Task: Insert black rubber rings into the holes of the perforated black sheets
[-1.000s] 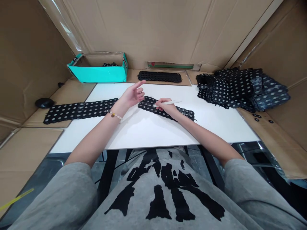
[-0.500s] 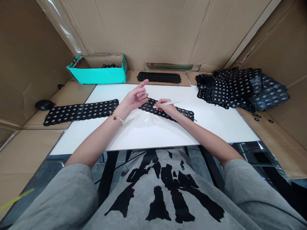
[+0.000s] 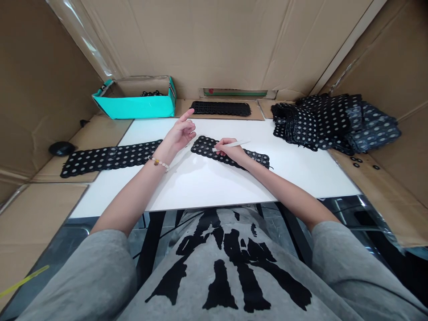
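Note:
A black perforated strip (image 3: 230, 154) lies across the middle of the white table (image 3: 207, 178). My right hand (image 3: 230, 149) rests on it, fingers pinched round a thin white stick (image 3: 236, 144) that points right. My left hand (image 3: 179, 131) hovers just left of the strip's end, index finger raised, other fingers loosely curled, holding nothing visible. A bead bracelet sits on that wrist. A longer black perforated strip (image 3: 107, 158) lies to the left, half on the table, half on cardboard.
A teal box (image 3: 133, 104) with black pieces stands at the back left. A black mat (image 3: 220, 108) lies at the back centre. A heap of perforated strips (image 3: 334, 120) fills the right. Small black rings (image 3: 356, 161) and a dark round object (image 3: 62, 148) lie on the cardboard.
My left hand has drifted slightly left and away from the strip, its fingers curling in with the index still up. My right hand with the stick has stayed put.

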`<state>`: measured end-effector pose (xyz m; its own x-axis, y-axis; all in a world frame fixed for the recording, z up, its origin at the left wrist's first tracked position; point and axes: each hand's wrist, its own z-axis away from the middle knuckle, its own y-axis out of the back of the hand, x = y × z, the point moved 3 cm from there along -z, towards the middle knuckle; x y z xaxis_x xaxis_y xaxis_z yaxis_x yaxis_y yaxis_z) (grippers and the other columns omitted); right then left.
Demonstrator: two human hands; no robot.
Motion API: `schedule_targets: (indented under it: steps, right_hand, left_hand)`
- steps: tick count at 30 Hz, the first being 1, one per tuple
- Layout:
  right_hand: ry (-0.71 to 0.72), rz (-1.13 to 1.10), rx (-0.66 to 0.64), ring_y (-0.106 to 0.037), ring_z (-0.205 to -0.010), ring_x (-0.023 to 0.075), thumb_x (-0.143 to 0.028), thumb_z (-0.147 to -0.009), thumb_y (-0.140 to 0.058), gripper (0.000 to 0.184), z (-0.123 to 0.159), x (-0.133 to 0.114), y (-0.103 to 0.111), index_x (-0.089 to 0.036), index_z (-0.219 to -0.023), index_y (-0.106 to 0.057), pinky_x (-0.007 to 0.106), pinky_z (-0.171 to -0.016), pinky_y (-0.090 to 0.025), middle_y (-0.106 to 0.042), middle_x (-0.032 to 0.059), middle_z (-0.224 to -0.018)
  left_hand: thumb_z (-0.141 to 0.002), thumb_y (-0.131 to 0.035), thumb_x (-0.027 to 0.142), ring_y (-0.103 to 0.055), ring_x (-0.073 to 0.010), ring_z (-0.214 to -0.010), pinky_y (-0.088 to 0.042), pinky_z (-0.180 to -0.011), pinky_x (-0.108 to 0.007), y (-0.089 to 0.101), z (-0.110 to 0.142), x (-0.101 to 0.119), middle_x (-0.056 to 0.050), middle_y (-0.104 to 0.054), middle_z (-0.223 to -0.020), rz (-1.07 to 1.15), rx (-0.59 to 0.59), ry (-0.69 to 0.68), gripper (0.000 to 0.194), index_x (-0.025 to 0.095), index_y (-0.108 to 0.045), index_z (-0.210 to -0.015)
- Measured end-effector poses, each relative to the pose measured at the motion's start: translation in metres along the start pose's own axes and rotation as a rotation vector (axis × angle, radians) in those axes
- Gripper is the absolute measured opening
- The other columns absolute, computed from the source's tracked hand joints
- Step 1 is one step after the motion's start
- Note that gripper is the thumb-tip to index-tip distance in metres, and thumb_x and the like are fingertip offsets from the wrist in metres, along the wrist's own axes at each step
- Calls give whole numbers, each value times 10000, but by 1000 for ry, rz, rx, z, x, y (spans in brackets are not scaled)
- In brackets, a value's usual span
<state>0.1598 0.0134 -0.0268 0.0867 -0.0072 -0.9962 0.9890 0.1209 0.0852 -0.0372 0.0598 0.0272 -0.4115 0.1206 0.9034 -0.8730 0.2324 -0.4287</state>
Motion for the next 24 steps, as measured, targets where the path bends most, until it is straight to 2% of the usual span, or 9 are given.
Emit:
schedule_targets:
  steps: [6,12,16,19,22,24]
  right_hand:
    - [1,12,5,-549,-515,83,-159,-764,-674,130,2,-2,-1,-183,-638,-655,185,-503,-417,-678,-14,-567]
    - [-6,19,-5,-547,-531,87,-155,-759,-682,112,3,-4,-1,-180,-652,-662,193,-522,-423,-683,-10,-586]
    - [35,55,-16,-558,-557,115,-289,-825,-678,183,1,0,0,-190,-672,-659,226,-538,-432,-686,6,-607]
    - [166,120,-6,-609,-646,158,-416,-916,-563,321,3,0,2,-194,-718,-683,275,-619,-485,-714,32,-691]
    - [429,241,35,-669,-864,195,-340,-929,-505,273,10,-8,4,-198,-811,-706,327,-834,-525,-756,46,-871]
    - [621,335,57,-668,-926,203,-283,-947,-466,262,19,-15,4,-198,-888,-706,349,-902,-515,-751,58,-934]
  left_hand:
    - [-622,-654,-16,-400,-51,-465,-328,-489,-177,0,0,0,139,-392,-549,4,-4,-17,818,258,-619,-1392]
    - [-633,-680,-36,-416,-49,-477,-356,-511,-174,-3,2,-1,135,-375,-559,41,-60,31,815,263,-627,-1389]
    - [-691,-698,23,-447,-75,-503,-392,-540,-207,-9,8,0,105,-420,-573,101,-135,69,716,294,-661,-1353]
    - [-762,-690,126,-476,-116,-534,-413,-562,-249,-14,13,0,71,-453,-561,143,-186,83,586,299,-689,-1322]
    - [-800,-674,186,-470,-143,-536,-410,-572,-274,-17,15,-3,58,-424,-510,141,-236,110,491,282,-711,-1280]
    - [-809,-674,194,-457,-146,-526,-399,-572,-277,-18,17,-7,61,-392,-479,120,-276,129,435,268,-723,-1236]
